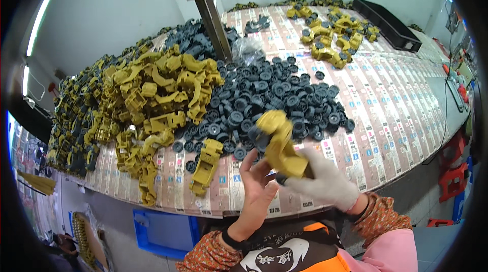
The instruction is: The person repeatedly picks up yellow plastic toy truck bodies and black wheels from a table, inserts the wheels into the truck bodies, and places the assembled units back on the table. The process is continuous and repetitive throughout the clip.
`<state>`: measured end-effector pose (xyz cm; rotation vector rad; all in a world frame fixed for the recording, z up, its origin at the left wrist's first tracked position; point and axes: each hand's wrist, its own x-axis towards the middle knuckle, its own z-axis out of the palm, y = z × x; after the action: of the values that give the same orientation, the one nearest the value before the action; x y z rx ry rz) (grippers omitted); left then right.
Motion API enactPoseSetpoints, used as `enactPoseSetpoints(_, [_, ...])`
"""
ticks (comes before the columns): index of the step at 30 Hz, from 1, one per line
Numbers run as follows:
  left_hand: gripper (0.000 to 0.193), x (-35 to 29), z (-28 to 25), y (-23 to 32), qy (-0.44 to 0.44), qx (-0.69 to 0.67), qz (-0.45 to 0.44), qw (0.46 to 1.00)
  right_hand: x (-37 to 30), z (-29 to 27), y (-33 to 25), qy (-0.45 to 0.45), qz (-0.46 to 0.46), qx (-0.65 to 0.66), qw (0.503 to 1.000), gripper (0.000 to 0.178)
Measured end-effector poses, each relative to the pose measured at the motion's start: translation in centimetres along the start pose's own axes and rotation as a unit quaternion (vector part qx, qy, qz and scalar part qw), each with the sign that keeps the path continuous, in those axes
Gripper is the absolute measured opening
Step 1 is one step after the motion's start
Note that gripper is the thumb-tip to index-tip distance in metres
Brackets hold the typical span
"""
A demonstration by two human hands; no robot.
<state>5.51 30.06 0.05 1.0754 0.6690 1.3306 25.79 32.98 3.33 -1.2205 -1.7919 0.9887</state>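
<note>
My right hand, in a pale glove, grips the lower end of a yellow plastic toy vehicle body. The body is held tilted above the table's near edge, with a dark grey wheel at its upper left side. My bare left hand is just left of it, palm turned up, thumb and fingers apart. Its fingertips are close to the body; whether they touch it I cannot tell. Behind both hands spreads a heap of dark grey toy wheels. Another yellow body lies left of my left hand.
A tall pile of yellow bodies stands at left, with dark grey parts behind it. A metal post rises mid-table. Bodies with wheels and a black tray are at far right. A blue crate sits below the table.
</note>
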Motion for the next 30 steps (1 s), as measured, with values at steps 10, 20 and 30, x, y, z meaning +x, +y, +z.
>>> enactPoseSetpoints(10, [0.027,-2.0,-6.6,2.6,0.198,0.101,-0.057,0.973,18.6,-24.0,9.8,0.14,0.201,0.147,0.958,0.035])
enactPoseSetpoints(20, [0.025,-3.2,-14.8,7.1,0.315,0.39,0.054,0.864,17.1,-14.0,3.2,0.119,0.054,-0.026,0.991,0.05])
enactPoseSetpoints(30, [0.077,2.4,-13.6,4.9,0.114,0.712,-0.062,0.691,6.3,-2.8,-0.7,-0.069,-0.055,-0.194,0.977,0.024])
